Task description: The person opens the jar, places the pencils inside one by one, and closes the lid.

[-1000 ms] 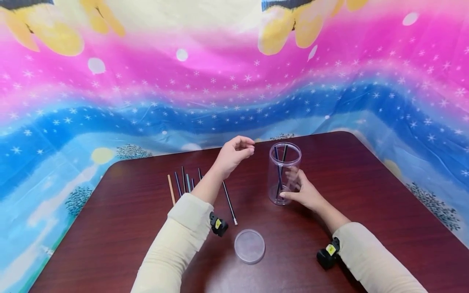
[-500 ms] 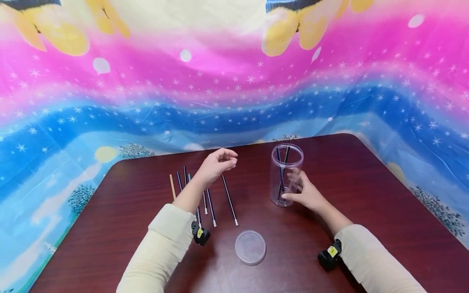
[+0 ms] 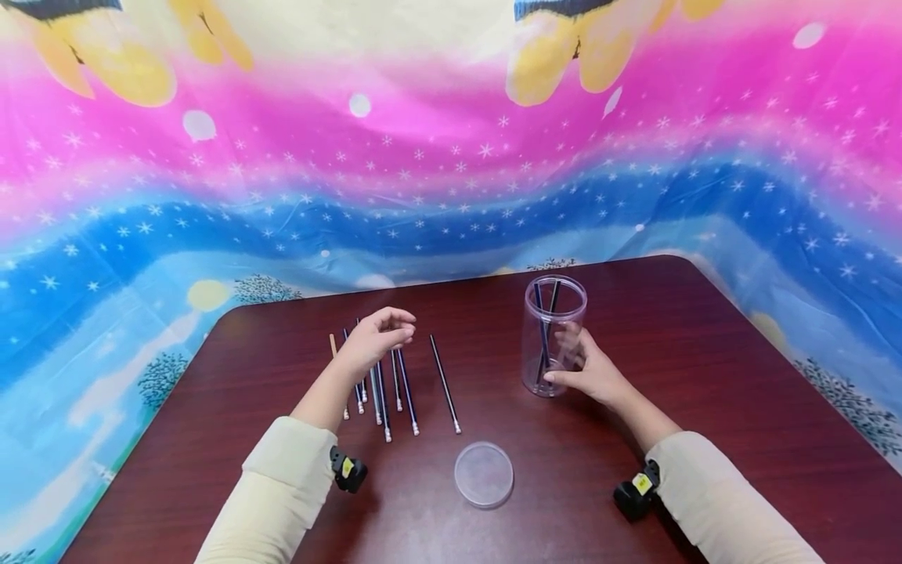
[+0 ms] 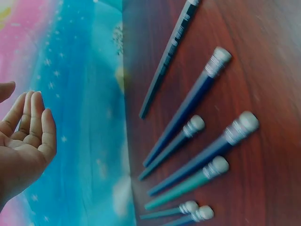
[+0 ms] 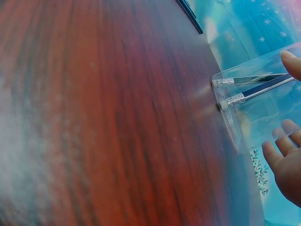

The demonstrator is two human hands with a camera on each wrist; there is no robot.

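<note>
R hand [image 3: 592, 372] grips jar [image 3: 532, 337] w/ 2 pencils [image 3: 546, 333] inside, L hand [image 3: 380, 335] relaxed & empty near loose pencils [image 3: 408, 392] left of jar, prob light/stiff, pinch mid-shaft imo.

The left hand [image 3: 373, 342] has swung from beside the jar [image 3: 532, 341] to the pencils [image 3: 408, 392] (8 eraser ends [image 3: 416, 430] show, up from 1).

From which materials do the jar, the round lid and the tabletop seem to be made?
Jar: clear and glossy, probably plastic, though possibly glass; the pencils inside show through its wall.
Round lid: seemingly translucent, likely plastic; a dark tint shows faintly through.
Tabletop: reddish-brown, semi-gloss wood or wood-look laminate, with dark grain streaks.
</note>
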